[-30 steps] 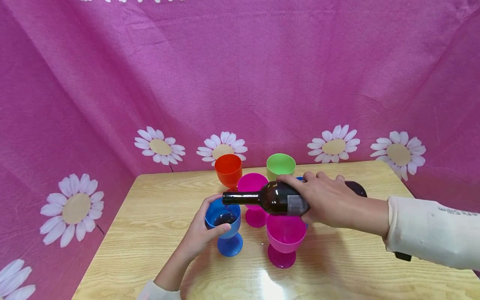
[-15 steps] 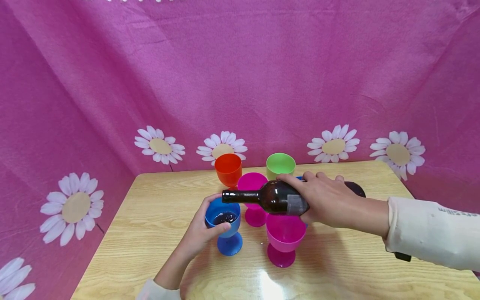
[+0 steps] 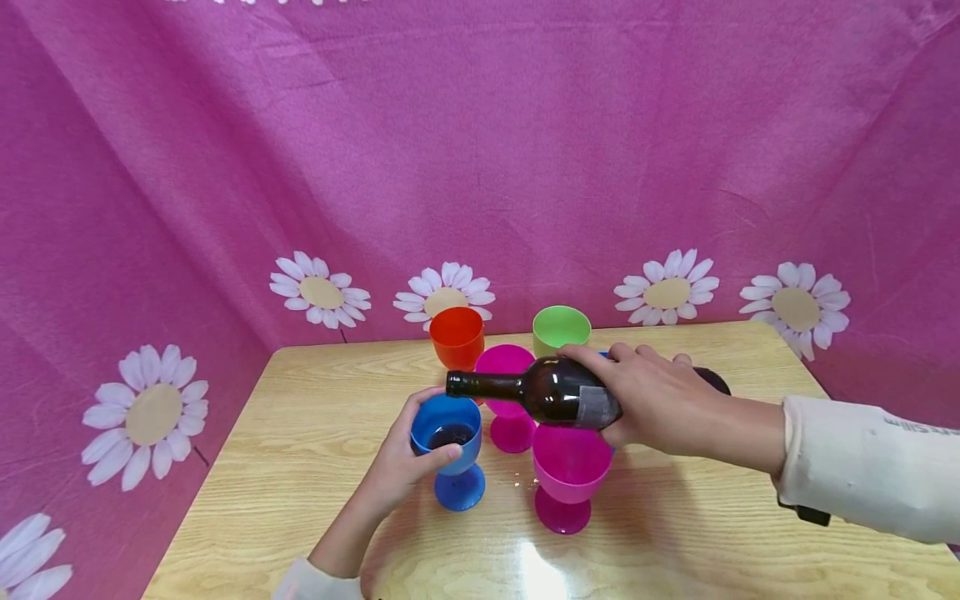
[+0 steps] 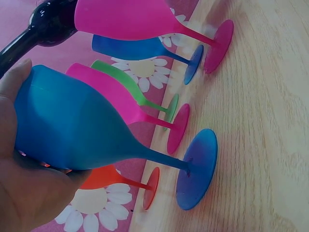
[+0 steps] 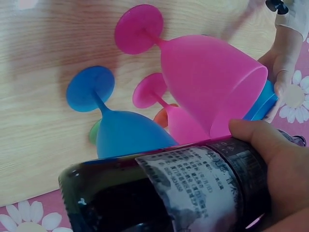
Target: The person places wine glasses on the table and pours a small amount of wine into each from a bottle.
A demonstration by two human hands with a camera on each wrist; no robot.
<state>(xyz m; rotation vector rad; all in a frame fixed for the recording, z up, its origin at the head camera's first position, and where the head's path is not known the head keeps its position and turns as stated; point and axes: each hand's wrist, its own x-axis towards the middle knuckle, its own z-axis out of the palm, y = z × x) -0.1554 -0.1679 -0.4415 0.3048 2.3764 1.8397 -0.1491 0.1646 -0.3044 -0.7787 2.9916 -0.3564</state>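
Note:
My left hand (image 3: pixel 401 462) grips the bowl of a blue goblet (image 3: pixel 461 488), thumb across its near side. Dark liquid (image 3: pixel 452 436) lies in the bottom of that bowl. My right hand (image 3: pixel 663 404) holds a dark wine bottle (image 3: pixel 558 392) by its body, nearly level. The mouth of the bottle sits just above the blue goblet's far rim, and no stream shows from it. In the right wrist view a printed label (image 5: pixel 193 183) faces up on the bottle. The left wrist view shows the goblet's blue foot (image 4: pixel 197 169) at the wooden tabletop.
Near the bottle stand two pink goblets, one in front (image 3: pixel 573 467) and one behind (image 3: pixel 513 433). An orange goblet (image 3: pixel 457 333) and a green goblet (image 3: pixel 562 325) stand farther back. Another blue goblet (image 5: pixel 130 130) is mostly hidden under the bottle. Small drops (image 3: pixel 517 480) dot the wooden table (image 3: pixel 300 467).
The bottle's neck has risen slightly from the blue goblet, and the stream from its mouth has stopped. New drops show on the table. The left hand keeps its place.

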